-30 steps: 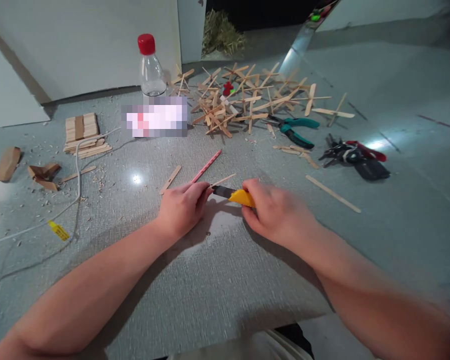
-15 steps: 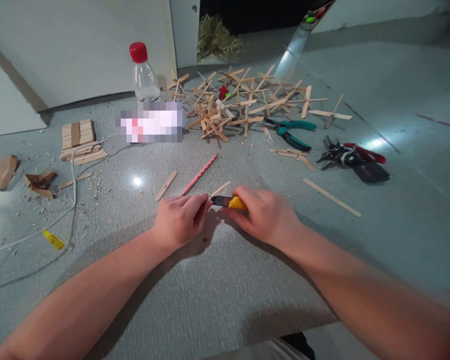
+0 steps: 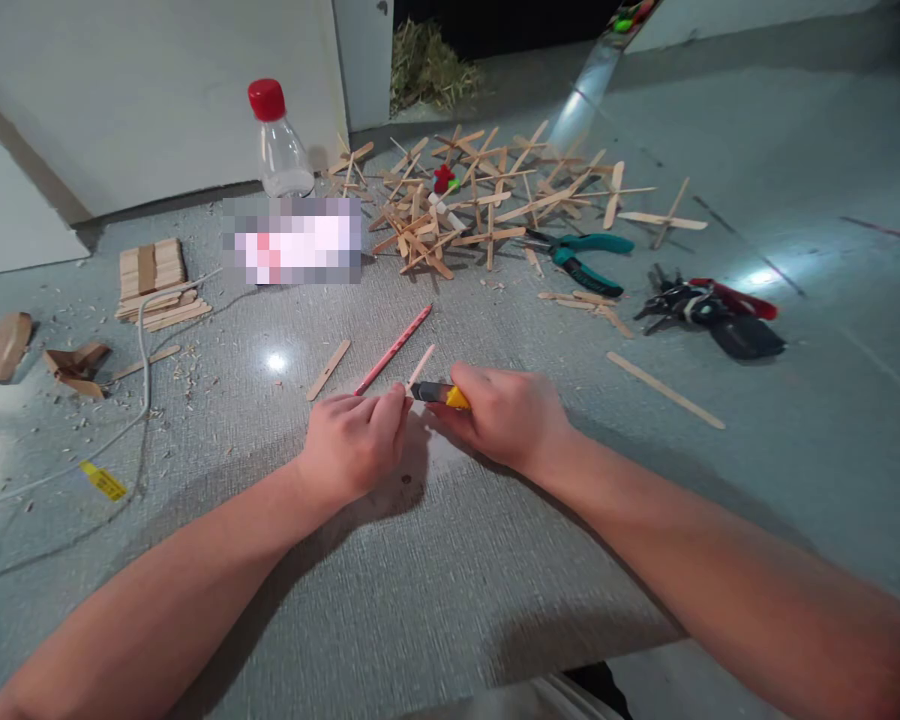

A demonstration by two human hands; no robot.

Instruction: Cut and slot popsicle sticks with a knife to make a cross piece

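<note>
My left hand (image 3: 354, 440) is closed in a pinch on a wooden craft stick (image 3: 422, 366), whose pale end sticks out beyond the fingertips. In my right hand (image 3: 506, 412) is a yellow and black utility knife (image 3: 441, 393), its dark front end against the stick close to my left fingertips. The blade itself is too small to make out. Just beyond my left hand lie a red patterned pencil (image 3: 395, 350) and a short craft stick (image 3: 328, 370) with a dark mark in its middle.
Crossed craft sticks (image 3: 487, 190) are heaped at the back, near a red-capped bottle (image 3: 281, 150). Teal pliers (image 3: 581, 258), a bunch of keys (image 3: 720, 310) and a loose stick (image 3: 666, 390) lie right. Bundled sticks (image 3: 152, 275) and a white cable (image 3: 147, 370) are left.
The held stick has swung to a steeper angle, and the knife has shifted slightly left with my right hand. My left hand stays nearly in place.
</note>
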